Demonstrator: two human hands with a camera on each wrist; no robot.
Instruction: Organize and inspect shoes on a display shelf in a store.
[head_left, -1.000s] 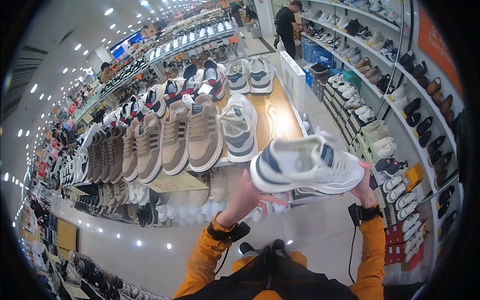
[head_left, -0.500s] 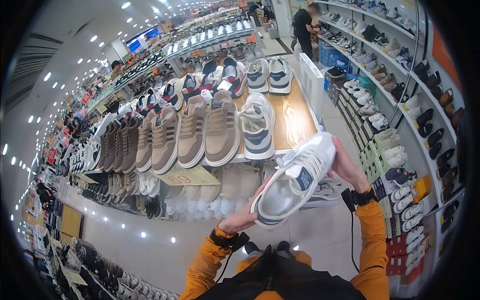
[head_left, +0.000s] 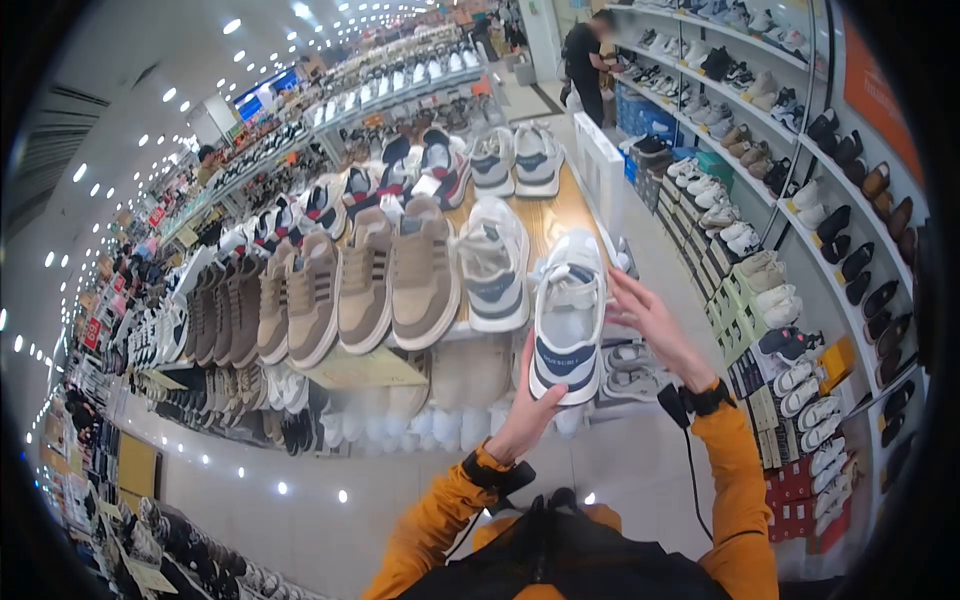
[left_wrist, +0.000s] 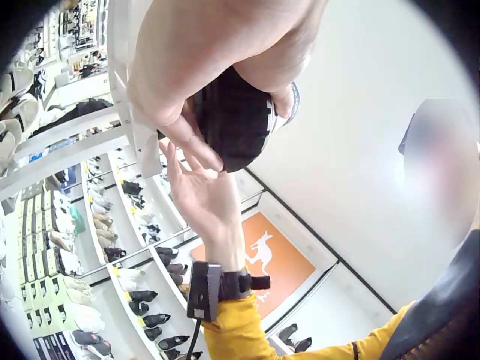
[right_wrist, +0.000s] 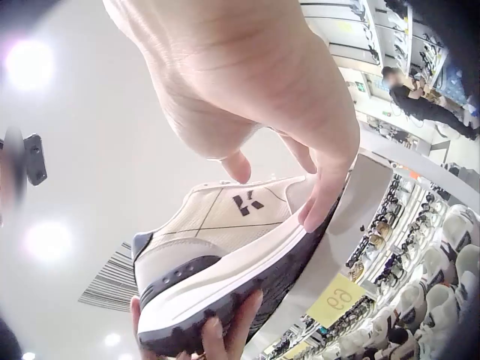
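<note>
A white sneaker with a navy heel (head_left: 567, 358) is raised at the display table's front edge, toe pointing away and heel toward me. My left hand (head_left: 524, 420) grips its heel end from beneath, with the thumb over the heel. In the left wrist view, that hand wraps the black sole (left_wrist: 238, 124). On the sneaker's right side, my right hand (head_left: 648, 322) has its fingers extended, fingertips right at the forefoot. The right wrist view shows these fingers along the pale midsole (right_wrist: 262, 240). A similar white-and-grey sneaker (head_left: 495, 270) stands just left of it.
Brown sneakers (head_left: 425, 275) line the wooden table (head_left: 590, 215), with a yellow price card (head_left: 370, 369) below them. A white panel (head_left: 598, 170) rises at the table's right end. Wall shelves of shoes (head_left: 780, 110) run along the right, where a person in black (head_left: 583, 65) stands.
The sneaker has swung from lying sideways to toe-away, moving to beside the white-and-grey sneaker. My right hand has loosened from its toe, while the left keeps hold of the heel.
</note>
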